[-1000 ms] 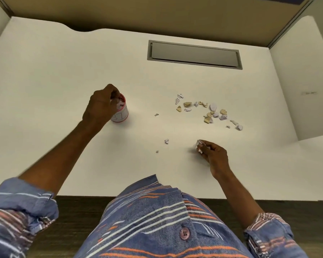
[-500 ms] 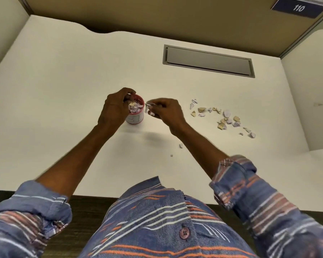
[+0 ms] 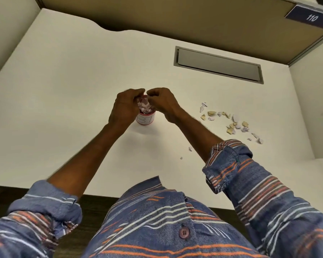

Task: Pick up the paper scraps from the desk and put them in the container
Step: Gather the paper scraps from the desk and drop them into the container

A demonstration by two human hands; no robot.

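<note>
Feeding scraps into container, both hands at the rim.
Nearest on desk [image 3: 63, 94]: 2 stray scraps [image 3: 190, 148], uncollected. Further out, left hand [image 3: 124, 110] wrapped round container [image 3: 145, 121], probably steadying against tipping; right hand [image 3: 162, 102] curled, fingertips bunched over the mouth, pinching anything or not: cannot tell. Container upright, red-rimmed, heaped past the rim with paper scraps [image 3: 145, 107], so likely needing a press down. Off right, 1 loose cluster [image 3: 233, 121] left to pick up.

Scraps [image 3: 231, 123] right of container [image 3: 145, 120]
</note>
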